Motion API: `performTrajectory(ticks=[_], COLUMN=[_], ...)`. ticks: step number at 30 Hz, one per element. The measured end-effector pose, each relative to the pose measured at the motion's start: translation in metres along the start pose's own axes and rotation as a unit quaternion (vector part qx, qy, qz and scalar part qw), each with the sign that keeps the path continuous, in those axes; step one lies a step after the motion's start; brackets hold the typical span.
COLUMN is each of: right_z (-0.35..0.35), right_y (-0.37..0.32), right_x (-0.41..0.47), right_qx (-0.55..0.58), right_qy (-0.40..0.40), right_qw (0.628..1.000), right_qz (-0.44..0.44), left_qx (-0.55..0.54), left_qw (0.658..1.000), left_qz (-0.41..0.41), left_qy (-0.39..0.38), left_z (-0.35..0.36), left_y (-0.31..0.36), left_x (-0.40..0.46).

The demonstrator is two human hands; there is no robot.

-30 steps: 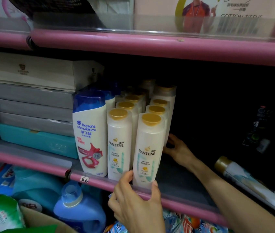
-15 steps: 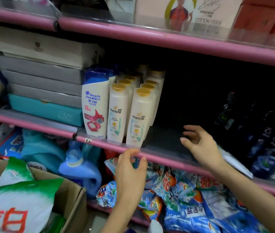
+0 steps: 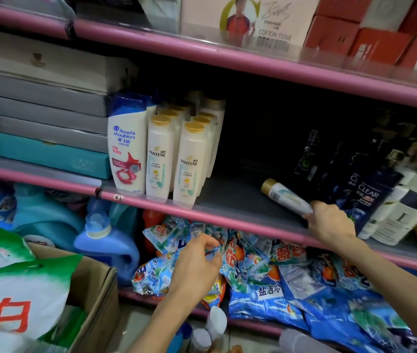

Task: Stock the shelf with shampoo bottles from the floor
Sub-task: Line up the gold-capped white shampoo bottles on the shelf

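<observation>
Right hand (image 3: pixel 331 221) reaches onto the middle shelf (image 3: pixel 240 200), fingers curled round the base of a gold-capped Pantene bottle (image 3: pixel 285 196) lying tilted beside the dark Clear bottles (image 3: pixel 366 197). Left hand (image 3: pixel 196 266) hovers below the shelf edge, fingers loosely bent, holding nothing.

Both bare forearms reach forward from the bottom of the view. The right hand (image 3: pixel 329 222) is stretched out farther and higher, back of the hand up, fingers curled in a grip around the lower end of a lying bottle (image 3: pixel 285 197). The left hand (image 3: pixel 197 266) hangs lower and nearer the body, wrist slightly bent, fingers loosely curved and holding nothing, thumb pointing toward the right hand.
</observation>
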State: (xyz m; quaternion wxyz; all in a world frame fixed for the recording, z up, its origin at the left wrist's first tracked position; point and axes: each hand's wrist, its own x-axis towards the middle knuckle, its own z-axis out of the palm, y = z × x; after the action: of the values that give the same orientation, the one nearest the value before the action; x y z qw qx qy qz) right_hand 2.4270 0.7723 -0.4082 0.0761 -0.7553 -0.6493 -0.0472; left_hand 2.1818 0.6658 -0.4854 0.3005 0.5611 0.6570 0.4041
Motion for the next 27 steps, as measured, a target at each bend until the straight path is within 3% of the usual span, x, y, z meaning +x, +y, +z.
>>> performTrajectory(ticks=[2,6,12,14,18,21,25,27], right_z=[-0.004,-0.018,-0.054,-0.073,-0.101,-0.103,-0.101,-0.105], right_y=[-0.001,-0.002,-0.026,-0.036,-0.052,-0.053,-0.051,-0.050], right_x=[0.003,0.010,0.001,-0.010,-0.045,-0.067,-0.087,-0.089], right_qx=[-0.024,0.032,0.162,0.285,0.469,0.471,0.461,0.470], right_qy=[0.015,0.000,-0.002,-0.052,-0.267,-0.352,-0.432,-0.451], right_qw=[1.000,0.999,0.985,0.956,0.841,0.806,0.770,0.753], right_qz=[0.007,0.021,-0.056,-0.041,0.047,0.071,0.091,0.096], left_qx=[0.006,0.014,0.018,0.018,-0.005,0.020,0.112,0.056], left_qw=[1.000,1.000,0.997,0.994,0.982,0.968,0.924,0.942], left_qz=[0.009,0.016,0.067,0.091,0.139,0.187,0.315,0.297], left_qy=[-0.002,-0.003,0.034,0.063,0.126,0.166,0.184,0.149], left_z=[0.001,0.000,-0.002,-0.004,-0.011,-0.023,-0.033,-0.035], left_y=[-0.001,-0.002,0.000,0.000,0.004,0.012,0.010,0.009], left_x=[-0.001,-0.004,-0.006,-0.005,-0.004,-0.006,-0.004,-0.004])
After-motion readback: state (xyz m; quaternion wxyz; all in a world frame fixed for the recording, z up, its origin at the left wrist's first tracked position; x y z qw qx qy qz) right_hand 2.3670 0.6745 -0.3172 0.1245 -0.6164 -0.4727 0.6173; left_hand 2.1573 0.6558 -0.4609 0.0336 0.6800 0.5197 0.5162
